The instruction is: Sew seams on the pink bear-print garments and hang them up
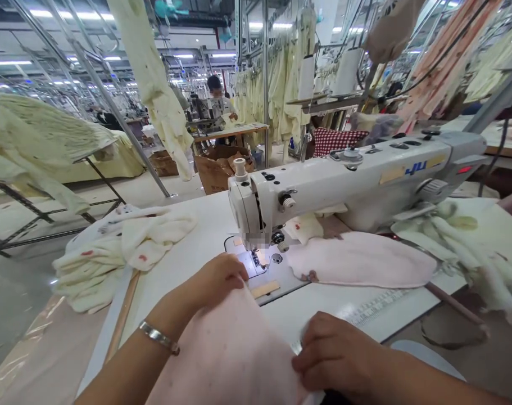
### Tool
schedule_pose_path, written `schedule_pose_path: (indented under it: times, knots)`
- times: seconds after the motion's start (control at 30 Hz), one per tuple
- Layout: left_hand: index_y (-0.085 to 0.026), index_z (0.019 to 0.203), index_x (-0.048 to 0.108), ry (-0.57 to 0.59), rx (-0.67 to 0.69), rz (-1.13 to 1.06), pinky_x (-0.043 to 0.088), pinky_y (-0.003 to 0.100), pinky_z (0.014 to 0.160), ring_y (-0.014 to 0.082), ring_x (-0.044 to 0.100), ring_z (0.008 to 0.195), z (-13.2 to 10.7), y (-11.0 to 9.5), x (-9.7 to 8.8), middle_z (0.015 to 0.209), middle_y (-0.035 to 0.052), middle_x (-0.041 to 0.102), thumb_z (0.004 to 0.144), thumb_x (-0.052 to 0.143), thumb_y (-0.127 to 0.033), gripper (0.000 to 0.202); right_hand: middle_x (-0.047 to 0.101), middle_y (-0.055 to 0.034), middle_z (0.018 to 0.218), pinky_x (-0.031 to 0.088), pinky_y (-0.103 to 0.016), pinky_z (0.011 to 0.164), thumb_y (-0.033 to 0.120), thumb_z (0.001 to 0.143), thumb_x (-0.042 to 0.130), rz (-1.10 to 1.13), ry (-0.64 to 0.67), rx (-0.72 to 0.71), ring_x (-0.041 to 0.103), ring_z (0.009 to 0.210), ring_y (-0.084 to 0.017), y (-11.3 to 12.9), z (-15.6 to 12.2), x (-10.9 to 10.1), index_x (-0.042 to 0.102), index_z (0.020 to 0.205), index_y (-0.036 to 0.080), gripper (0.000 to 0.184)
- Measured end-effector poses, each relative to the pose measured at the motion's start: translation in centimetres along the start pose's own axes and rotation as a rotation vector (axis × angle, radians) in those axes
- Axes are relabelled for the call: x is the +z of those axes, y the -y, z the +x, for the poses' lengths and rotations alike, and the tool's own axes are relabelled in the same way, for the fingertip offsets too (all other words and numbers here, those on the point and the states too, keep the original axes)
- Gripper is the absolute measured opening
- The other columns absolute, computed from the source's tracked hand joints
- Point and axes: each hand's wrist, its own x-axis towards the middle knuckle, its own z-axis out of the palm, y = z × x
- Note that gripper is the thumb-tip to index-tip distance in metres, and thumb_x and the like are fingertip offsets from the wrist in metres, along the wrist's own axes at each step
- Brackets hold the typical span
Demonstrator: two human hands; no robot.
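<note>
Pale pink cloth runs lengthwise from just before the sewing machine toward the view's bottom; the left hand, nearer the machine, pinches its upper corner, while the right hand, fingers curled, grips its right edge.

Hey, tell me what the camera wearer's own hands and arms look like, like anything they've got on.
The left hand and right hand are ungloved. No sleeves show on the visible forearms. A shiny, silver-coloured bracelet circles the left wrist; none shows on the right.
</note>
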Motion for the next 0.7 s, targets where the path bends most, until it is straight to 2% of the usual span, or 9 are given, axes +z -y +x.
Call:
schedule_pose_path:
  times: [0.07, 0.13, 0.27, 0.37, 0.53, 0.7]
  knots:
    - [-0.022, 0.075, 0.066, 0.024, -0.065, -0.038, 0.044, 0.025, 0.066, 0.0173, 0.057, 0.078, 0.6, 0.1, -0.8, 0.080, 0.0004, 0.060, 0.072, 0.055, -0.027, 0.012, 0.069, -0.0036, 0.097, 0.039, -0.029, 0.080, 0.020, 0.095, 0.037, 0.013, 0.008, 0.006, 0.055, 0.087, -0.014, 0.1, 0.3, -0.3, 0.057, 0.095, 0.018, 0.020]
    - [-0.021, 0.072, 0.065, 0.058, -0.122, -0.066, 0.042, 0.025, 0.059, 0.0172, 0.057, 0.071, 1.2, 0.3, -1.2, 0.074, -0.0002, 0.059, 0.071, 0.057, -0.035, 0.016, 0.069, -0.0037, 0.096, 0.040, -0.029, 0.079, 0.021, 0.096, 0.035, 0.026, 0.012, 0.016, 0.056, 0.088, -0.014, 0.1, 0.5, -0.5, 0.056, 0.096, 0.018, 0.022]
    - [-0.020, 0.065, 0.062, 0.104, -0.182, -0.085, 0.041, 0.025, 0.061, 0.0174, 0.055, 0.071, 2.0, 0.5, -1.3, 0.072, -0.0005, 0.059, 0.071, 0.055, -0.041, 0.023, 0.069, -0.0048, 0.093, 0.040, -0.030, 0.078, 0.027, 0.099, 0.028, 0.025, 0.016, 0.010, 0.056, 0.087, -0.015, 0.1, 0.4, -0.8, 0.057, 0.096, 0.018, 0.030]
    - [-0.019, 0.061, 0.059, 0.083, -0.180, -0.081, 0.041, 0.026, 0.066, 0.0173, 0.054, 0.075, 1.9, 0.2, -1.1, 0.075, 0.0000, 0.059, 0.070, 0.054, -0.039, 0.022, 0.069, -0.0055, 0.092, 0.040, -0.030, 0.077, 0.030, 0.100, 0.024, 0.017, 0.019, 0.006, 0.057, 0.086, -0.015, 0.1, 0.2, -0.9, 0.057, 0.095, 0.018, 0.035]
    - [-0.022, 0.065, 0.055, 0.045, -0.205, -0.077, 0.036, 0.025, 0.054, 0.0157, 0.052, 0.062, 1.4, -0.9, -0.6, 0.065, -0.0023, 0.057, 0.075, 0.049, -0.040, 0.021, 0.069, -0.0057, 0.093, 0.040, -0.031, 0.077, 0.032, 0.100, 0.017, 0.007, -0.010, -0.001, 0.056, 0.084, -0.015, 0.2, 0.0, -1.0, 0.057, 0.094, 0.017, 0.043]
    - [-0.022, 0.060, 0.054, -0.023, -0.200, -0.002, 0.034, 0.026, 0.056, 0.0162, 0.052, 0.063, 2.0, -0.8, 0.2, 0.061, -0.0028, 0.055, 0.071, 0.056, -0.040, 0.021, 0.069, -0.0040, 0.093, 0.041, -0.029, 0.078, 0.030, 0.101, 0.020, -0.007, -0.027, 0.039, 0.056, 0.085, -0.014, 0.5, -0.3, -1.1, 0.058, 0.094, 0.018, 0.041]
